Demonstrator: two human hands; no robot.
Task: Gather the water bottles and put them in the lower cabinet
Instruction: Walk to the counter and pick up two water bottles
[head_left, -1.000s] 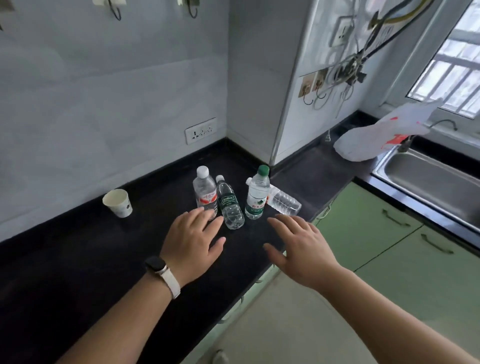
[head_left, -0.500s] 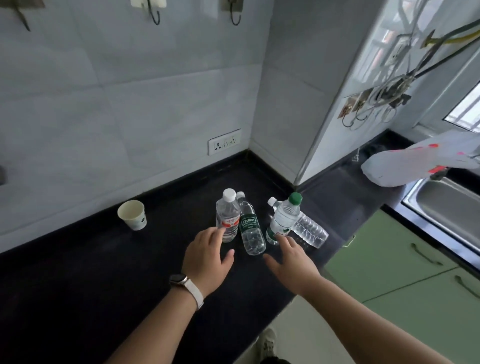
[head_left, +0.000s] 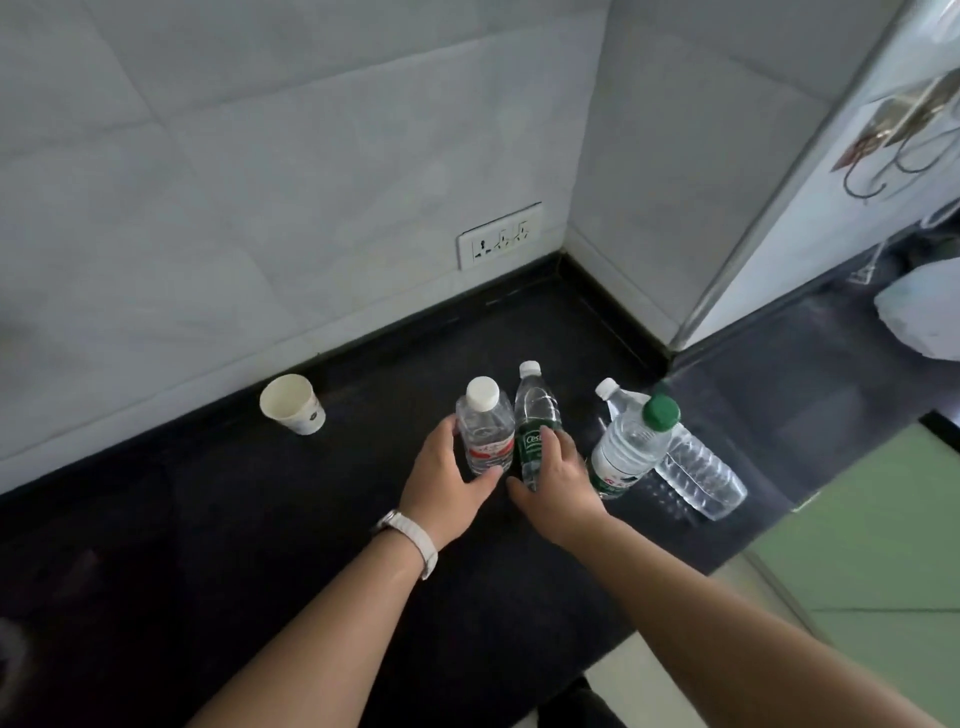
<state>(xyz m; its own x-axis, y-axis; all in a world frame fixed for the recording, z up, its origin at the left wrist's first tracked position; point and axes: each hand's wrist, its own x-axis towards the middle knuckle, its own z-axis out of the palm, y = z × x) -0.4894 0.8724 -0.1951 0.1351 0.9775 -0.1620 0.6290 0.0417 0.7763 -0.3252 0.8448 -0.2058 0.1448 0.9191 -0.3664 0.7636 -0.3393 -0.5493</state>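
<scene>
The black worktop (head_left: 208, 519) carries four water bottles in a cluster. The left hand (head_left: 445, 486) wraps its fingers (head_left: 451, 427) around the red-label bottle (head_left: 484, 427), thumb in front, clamped on it. The right hand (head_left: 558, 483) closes its fingers (head_left: 551, 439) on the green-label bottle (head_left: 535, 415) touching it on the right. Just right of those fingers stands the green-cap bottle (head_left: 631, 449), with a clear bottle (head_left: 696, 467) lying behind it. Well left of the left fingers sits a paper cup (head_left: 293, 404).
</scene>
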